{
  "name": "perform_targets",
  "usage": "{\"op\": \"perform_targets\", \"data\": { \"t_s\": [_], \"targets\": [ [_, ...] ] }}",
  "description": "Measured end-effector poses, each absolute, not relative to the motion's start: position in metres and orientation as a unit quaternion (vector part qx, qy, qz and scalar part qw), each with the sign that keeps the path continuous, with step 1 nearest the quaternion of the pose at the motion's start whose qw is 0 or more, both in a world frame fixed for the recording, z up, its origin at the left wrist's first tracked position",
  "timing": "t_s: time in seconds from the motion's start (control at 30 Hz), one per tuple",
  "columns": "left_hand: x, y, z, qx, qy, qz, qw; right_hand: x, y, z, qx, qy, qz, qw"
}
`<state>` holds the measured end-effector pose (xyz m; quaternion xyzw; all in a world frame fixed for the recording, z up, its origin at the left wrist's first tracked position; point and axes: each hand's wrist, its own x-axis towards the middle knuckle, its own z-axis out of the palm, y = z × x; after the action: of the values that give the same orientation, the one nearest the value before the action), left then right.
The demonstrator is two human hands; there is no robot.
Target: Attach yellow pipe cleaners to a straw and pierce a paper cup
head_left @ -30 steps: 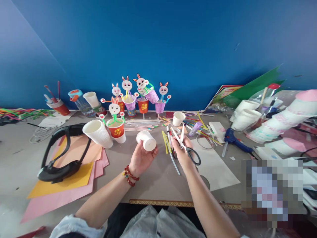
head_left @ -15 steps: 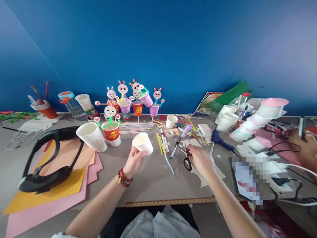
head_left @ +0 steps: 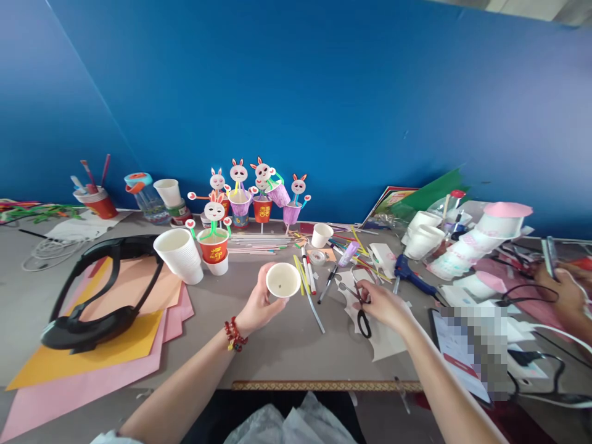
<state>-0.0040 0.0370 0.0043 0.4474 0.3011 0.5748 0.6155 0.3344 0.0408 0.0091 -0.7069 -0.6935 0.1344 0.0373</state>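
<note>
My left hand (head_left: 256, 303), with a red bead bracelet at the wrist, is closed round a small white paper cup (head_left: 283, 280) held above the grey table (head_left: 287, 336), its mouth turned toward me. My right hand (head_left: 382, 303) rests on a white paper sheet (head_left: 386, 341) with its fingers on black-handled scissors (head_left: 362, 312) that lie on the sheet. Markers and coloured straws (head_left: 309, 280) lie between the two hands.
Bunny-faced cup crafts (head_left: 255, 196) stand along the blue wall. A stack of white cups (head_left: 178, 254) lies left, by a black headset (head_left: 95, 305) on coloured paper (head_left: 106, 345). A blue glue gun (head_left: 411, 275), more cups and cables crowd the right. Another person's hand (head_left: 567, 296) holds a phone at far right.
My right hand has gone from holding the scissors up to lowering them onto the white sheet. My left hand has tipped the cup so its mouth faces me. The view has shifted right.
</note>
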Motion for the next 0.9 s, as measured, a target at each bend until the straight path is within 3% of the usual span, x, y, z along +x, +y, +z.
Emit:
{"op": "perform_targets", "data": {
  "t_s": [0.17, 0.33, 0.5, 0.6, 0.9],
  "targets": [
    [-0.004, 0.036, 0.007, 0.494, 0.306, 0.579, 0.572, 0.329, 0.04, 0.014, -0.701, -0.701, 0.126, 0.028],
    [-0.004, 0.037, 0.002, 0.456, 0.282, 0.563, 0.629, 0.329, 0.031, 0.015, -0.69, -0.721, 0.031, 0.051],
    [-0.005, 0.042, -0.004, 0.423, 0.252, 0.53, 0.69, 0.323, 0.021, 0.019, -0.616, -0.754, -0.116, 0.197],
    [-0.006, 0.041, -0.003, 0.409, 0.22, 0.513, 0.722, 0.302, 0.015, 0.028, -0.567, -0.775, -0.038, 0.275],
    [-0.006, 0.044, 0.015, 0.22, 0.167, 0.485, 0.83, 0.216, 0.026, 0.055, -0.509, -0.727, 0.254, 0.385]
  ]
}}
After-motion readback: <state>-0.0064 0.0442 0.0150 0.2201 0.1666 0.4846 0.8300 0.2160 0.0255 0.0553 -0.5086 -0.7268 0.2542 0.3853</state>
